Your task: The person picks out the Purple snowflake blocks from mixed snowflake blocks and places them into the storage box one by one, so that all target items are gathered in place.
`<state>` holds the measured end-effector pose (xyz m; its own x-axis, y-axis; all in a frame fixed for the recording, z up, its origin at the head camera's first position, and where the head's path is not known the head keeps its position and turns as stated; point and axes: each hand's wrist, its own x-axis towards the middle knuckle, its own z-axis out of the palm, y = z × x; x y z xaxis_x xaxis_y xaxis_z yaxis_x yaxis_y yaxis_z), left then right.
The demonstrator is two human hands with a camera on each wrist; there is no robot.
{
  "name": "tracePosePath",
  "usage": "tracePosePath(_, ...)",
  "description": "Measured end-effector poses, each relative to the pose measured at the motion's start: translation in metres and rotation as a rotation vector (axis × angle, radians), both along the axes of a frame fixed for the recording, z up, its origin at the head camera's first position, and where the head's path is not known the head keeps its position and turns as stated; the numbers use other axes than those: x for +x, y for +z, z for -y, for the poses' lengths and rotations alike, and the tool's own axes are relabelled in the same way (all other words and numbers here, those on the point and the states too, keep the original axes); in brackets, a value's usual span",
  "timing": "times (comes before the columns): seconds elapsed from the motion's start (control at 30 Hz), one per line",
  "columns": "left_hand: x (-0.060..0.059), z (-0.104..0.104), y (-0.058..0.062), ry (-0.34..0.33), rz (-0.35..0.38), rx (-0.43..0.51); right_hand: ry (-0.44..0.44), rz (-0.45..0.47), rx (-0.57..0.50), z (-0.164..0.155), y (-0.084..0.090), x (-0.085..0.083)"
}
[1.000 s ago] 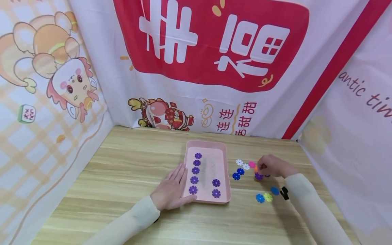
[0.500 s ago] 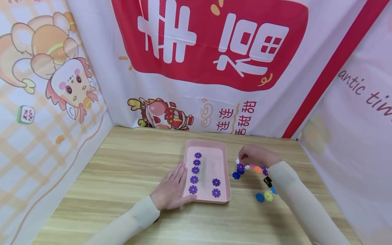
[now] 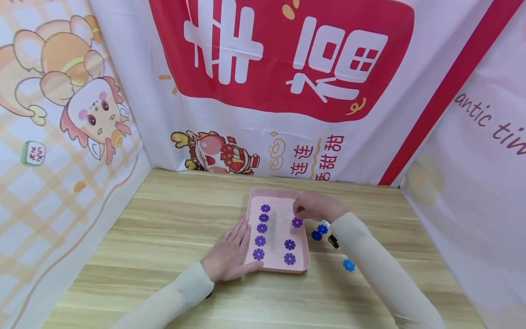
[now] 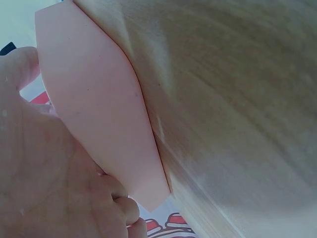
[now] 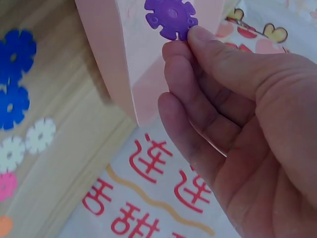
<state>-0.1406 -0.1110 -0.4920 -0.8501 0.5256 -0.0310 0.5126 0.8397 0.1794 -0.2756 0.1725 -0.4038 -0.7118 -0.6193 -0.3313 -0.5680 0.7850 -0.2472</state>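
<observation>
A pink tray [image 3: 277,269] lies on the wooden table. Inside it, a column of purple snowflake discs [image 3: 262,228] runs along the left side, and two more purple discs [image 3: 289,244] sit at the lower right. My left hand [image 3: 229,253] rests with straight fingers against the tray's left edge, thumb over the near corner. Over the tray's right side, my right hand [image 3: 316,206] pinches a purple snowflake disc [image 5: 172,17] between thumb and forefinger. In the right wrist view this right hand [image 5: 233,109] has its other fingers curled below the disc.
Right of the tray lie blue snowflake discs [image 3: 317,235] and a lighter blue one [image 3: 349,265]. White discs [image 5: 40,136], a pink disc [image 5: 7,186] and an orange disc [image 5: 5,224] show in the right wrist view. A printed cloth [image 3: 213,137] hangs behind the table.
My right hand has picked up a purple disc from the loose pieces on the right and carried it left over the tray. My left hand has stayed in place.
</observation>
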Motion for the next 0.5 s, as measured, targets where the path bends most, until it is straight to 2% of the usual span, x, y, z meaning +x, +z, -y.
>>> tracePosePath(0.17,0.001,0.0,0.006,0.009,0.018,-0.013,0.041,-0.024,-0.027,0.013,-0.015,-0.001)
tracePosePath(0.23,0.001,0.0,0.007,0.008,0.017,-0.024,0.032,-0.019,-0.04,0.016,-0.022,-0.002)
tracePosePath(0.43,0.001,0.0,0.006,0.0,0.002,-0.03,-0.071,0.038,-0.092,0.021,-0.041,-0.005)
tracePosePath(0.5,0.002,0.0,0.005,0.002,0.004,-0.027,-0.149,0.103,-0.143,0.022,-0.046,-0.005)
